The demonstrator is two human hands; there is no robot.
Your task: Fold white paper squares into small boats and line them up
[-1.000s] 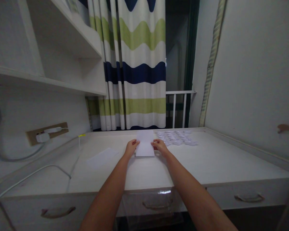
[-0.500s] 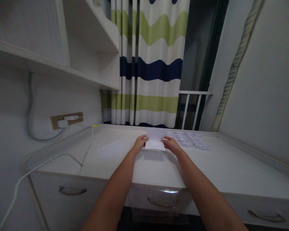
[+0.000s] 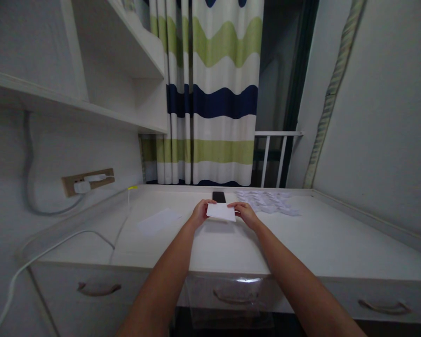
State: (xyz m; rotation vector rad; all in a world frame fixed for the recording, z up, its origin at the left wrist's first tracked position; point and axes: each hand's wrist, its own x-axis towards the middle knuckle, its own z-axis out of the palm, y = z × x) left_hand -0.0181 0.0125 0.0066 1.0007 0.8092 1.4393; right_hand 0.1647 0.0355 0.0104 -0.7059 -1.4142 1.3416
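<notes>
My left hand (image 3: 199,212) and my right hand (image 3: 244,213) pinch the opposite side edges of a white sheet of paper (image 3: 221,212), which lies low over the white desk top (image 3: 323,238). Just beyond the sheet, a black smartphone (image 3: 219,197) lies flat with its near end close to the paper. A loose spread of small white paper pieces (image 3: 266,201) lies to the right of the phone, beyond my right hand. A second white sheet (image 3: 157,221) lies flat to the left of my left hand.
A white cable (image 3: 66,238) runs along the left of the desk from a wall socket strip (image 3: 87,181) with a plug in it. White shelves (image 3: 115,61) overhang the left side. A wall rises on the right, and a striped curtain (image 3: 224,98) hangs behind the desk. Drawers with handles sit below the desk's front edge.
The sheet between my hands has dropped from nearly upright to low and flat, and looks shorter. The black phone now shows behind it. The view has shifted slightly.
</notes>
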